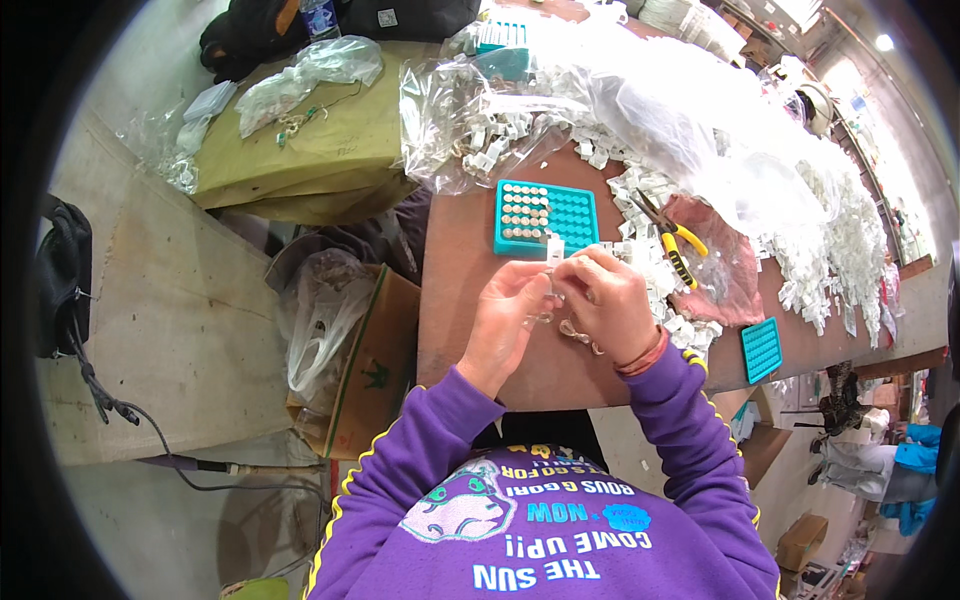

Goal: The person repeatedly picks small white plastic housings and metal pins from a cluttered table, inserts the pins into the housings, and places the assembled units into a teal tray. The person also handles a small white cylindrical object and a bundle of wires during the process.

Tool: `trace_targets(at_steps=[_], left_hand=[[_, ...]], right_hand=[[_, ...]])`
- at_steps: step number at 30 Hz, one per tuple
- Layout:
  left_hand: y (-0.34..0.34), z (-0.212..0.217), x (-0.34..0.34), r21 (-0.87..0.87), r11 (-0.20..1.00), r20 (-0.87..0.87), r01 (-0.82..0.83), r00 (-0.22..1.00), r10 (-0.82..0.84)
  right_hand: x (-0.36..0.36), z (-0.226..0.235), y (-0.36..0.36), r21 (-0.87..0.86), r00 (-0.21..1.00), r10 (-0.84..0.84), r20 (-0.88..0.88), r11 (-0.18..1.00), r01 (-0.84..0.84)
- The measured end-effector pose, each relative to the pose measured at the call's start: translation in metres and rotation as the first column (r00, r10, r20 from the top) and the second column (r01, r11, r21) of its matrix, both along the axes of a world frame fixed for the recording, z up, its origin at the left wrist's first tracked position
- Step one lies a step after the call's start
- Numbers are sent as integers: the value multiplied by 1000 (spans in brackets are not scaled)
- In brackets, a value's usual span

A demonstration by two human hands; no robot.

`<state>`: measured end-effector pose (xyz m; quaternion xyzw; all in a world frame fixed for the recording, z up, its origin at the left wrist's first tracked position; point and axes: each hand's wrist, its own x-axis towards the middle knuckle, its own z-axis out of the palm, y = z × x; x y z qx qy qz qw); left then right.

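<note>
Both my hands meet above the front of the brown table, fingertips pinched together. Between them stands a small white plastic piece (555, 250). My left hand (507, 312) grips it from the left side, thumb and fingers pressed together. My right hand (615, 312) has its curled fingers on the same piece. Just beyond the hands lies a teal tray (575, 245) with rows of round, pale metal discs (524, 210) in its left part. Below the fingers, a short beige strand (578, 334) rests on the table. Whatever else the fingertips cover is hidden.
Pliers with yellow and black handles (678, 255) lie to the right, beside a pink cloth (735, 275). White plastic pieces (800, 270) are heaped along the right and far side. A second teal tray (762, 350) sits near the right edge. A cardboard box (375, 370) stands left.
</note>
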<state>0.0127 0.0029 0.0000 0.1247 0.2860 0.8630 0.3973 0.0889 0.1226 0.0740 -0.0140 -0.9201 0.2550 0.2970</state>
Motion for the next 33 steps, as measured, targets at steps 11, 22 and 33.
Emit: trace_targets(at_steps=[11,22,33], left_hand=[[1,-2,-2,76,994,14,83,996,-84],[-2,-3,-2,13,998,162,60,985,-62],[2,-3,-5,-12,996,245,-91,965,91]], right_hand=[[9,10,-3,-147,996,-69,-61,987,59],[5,-12,-5,300,986,39,-162,954,12],[-36,-42,32,256,964,-267,-10,931,260]])
